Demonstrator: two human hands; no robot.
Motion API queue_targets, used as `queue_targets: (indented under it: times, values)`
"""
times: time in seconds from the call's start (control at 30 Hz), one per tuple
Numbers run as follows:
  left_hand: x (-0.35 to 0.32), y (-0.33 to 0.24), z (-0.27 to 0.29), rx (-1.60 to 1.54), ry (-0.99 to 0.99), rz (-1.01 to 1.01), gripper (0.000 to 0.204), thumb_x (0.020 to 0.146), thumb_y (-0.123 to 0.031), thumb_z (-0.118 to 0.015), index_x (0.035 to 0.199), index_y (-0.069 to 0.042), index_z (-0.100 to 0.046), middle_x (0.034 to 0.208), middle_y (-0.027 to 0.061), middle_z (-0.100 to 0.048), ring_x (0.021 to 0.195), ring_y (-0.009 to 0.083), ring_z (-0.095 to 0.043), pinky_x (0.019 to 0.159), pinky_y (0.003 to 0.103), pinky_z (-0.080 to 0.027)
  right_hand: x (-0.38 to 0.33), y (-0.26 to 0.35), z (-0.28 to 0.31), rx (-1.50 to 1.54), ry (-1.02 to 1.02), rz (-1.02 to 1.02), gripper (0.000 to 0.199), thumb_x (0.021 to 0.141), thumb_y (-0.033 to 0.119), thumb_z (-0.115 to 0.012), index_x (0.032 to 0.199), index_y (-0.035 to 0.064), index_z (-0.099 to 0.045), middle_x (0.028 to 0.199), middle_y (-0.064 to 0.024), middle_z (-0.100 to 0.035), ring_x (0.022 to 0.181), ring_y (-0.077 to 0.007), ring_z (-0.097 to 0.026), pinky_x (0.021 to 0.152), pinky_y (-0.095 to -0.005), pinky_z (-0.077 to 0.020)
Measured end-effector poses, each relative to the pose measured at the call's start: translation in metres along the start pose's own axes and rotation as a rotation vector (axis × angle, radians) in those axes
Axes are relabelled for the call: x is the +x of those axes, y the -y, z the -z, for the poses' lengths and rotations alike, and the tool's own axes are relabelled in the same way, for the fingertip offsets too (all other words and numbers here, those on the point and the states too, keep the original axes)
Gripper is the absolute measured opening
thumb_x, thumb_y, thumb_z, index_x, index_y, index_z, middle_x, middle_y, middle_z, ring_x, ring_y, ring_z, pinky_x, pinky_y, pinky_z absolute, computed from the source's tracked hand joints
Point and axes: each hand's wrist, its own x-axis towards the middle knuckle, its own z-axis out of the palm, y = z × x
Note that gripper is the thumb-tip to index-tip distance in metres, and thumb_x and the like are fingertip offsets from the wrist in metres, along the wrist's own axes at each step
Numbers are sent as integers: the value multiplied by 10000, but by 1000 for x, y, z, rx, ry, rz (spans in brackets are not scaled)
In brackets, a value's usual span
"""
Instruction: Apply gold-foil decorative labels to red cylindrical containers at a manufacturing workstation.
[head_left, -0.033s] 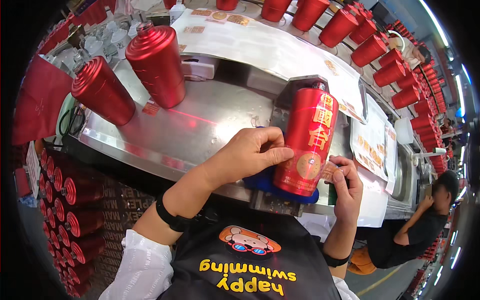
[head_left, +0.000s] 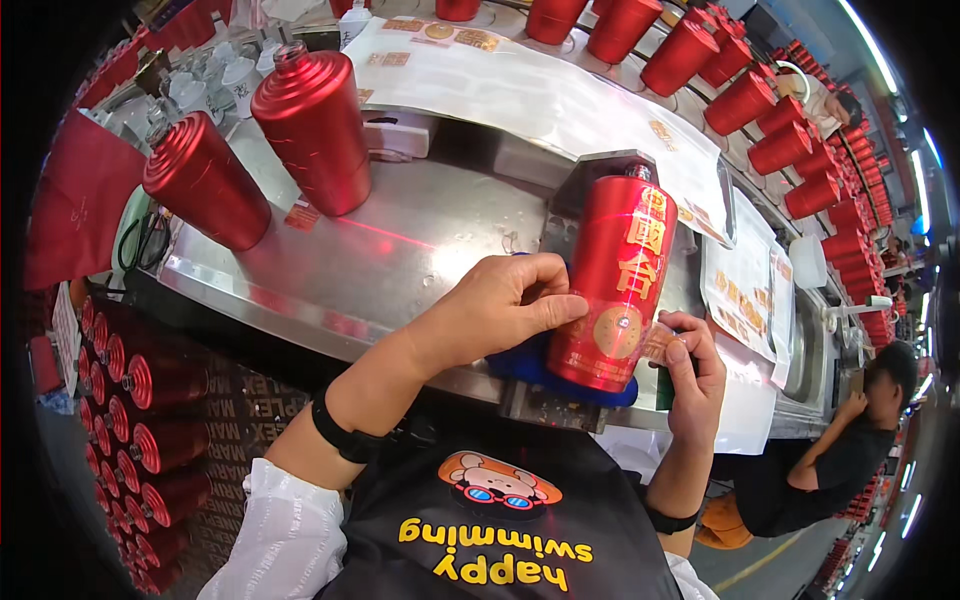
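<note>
Well to the left of all the fingers, two glossy red bottles [head_left: 312, 130] with stepped, ringed shoulders and short necks stand on the worktop [head_left: 430, 215], a smooth, shiny metal surface. On the left hand [head_left: 490, 305], the index finger curls toward the thumb, whose tip rests against the left side of the gold-lettered bottle [head_left: 605, 255]; whether a film edge is caught there cannot be told. This bottle, a sleek red cylinder, sits between the fingers of both hands, its neck pointing away beyond them and its base near the soft blue cloth [head_left: 520, 362] below the left fingers. A thin clear label [head_left: 618, 330] with a round gold medallion spans its lower part. On the right hand [head_left: 695, 385], thumb and forefinger pinch the label's right end, just beside the bottle. Farther right, beyond those fingers, smooth pale sheets [head_left: 730, 255] carry gold labels.
</note>
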Motion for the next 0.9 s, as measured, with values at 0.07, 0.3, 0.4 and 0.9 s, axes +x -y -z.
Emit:
queue_targets:
  times: [0.07, 0.3, 0.4, 0.9]
  values:
    - [1, -2, 1, 78, 0, 12, 295, 863, -267, -680, 776, -15, -554, 672, 36, -556, 641, 90, -481, 600, 276, -415, 0, 1, -1, 17, 3, -3, 204, 946, 142, -547, 791, 11, -533, 1145, -116, -553, 979, -128, -524, 856, -270, -429]
    - [-3, -6, -1, 173, -67, 12, 352, 838, -338, -699, 808, -23, -546, 702, 71, -564, 644, 154, -500, 616, 312, -422, 1, 0, -1, 12, 14, -7, 200, 946, 135, -547, 790, 9, -538, 1147, -118, -552, 977, -128, -523, 853, -269, -431]
    - [-7, 5, -13, 326, -333, -118, 357, 842, -350, -686, 904, -23, -559, 831, 98, -594, 773, 217, -529, 730, 361, -429, 0, 1, -2, 92, -8, -52, 166, 918, 120, -588, 799, 6, -569, 1114, -122, -583, 1009, -163, -520, 917, -291, -385]
    - [-52, 27, -47, 798, -488, -511, 691, 758, -291, -738, 1304, 33, -464, 1199, 143, -602, 1200, 339, -436, 1024, 480, -250, 0, 2, 0, 80, 15, -36, 197, 933, 137, -561, 777, 19, -546, 1148, -113, -550, 1013, -146, -515, 897, -277, -395]
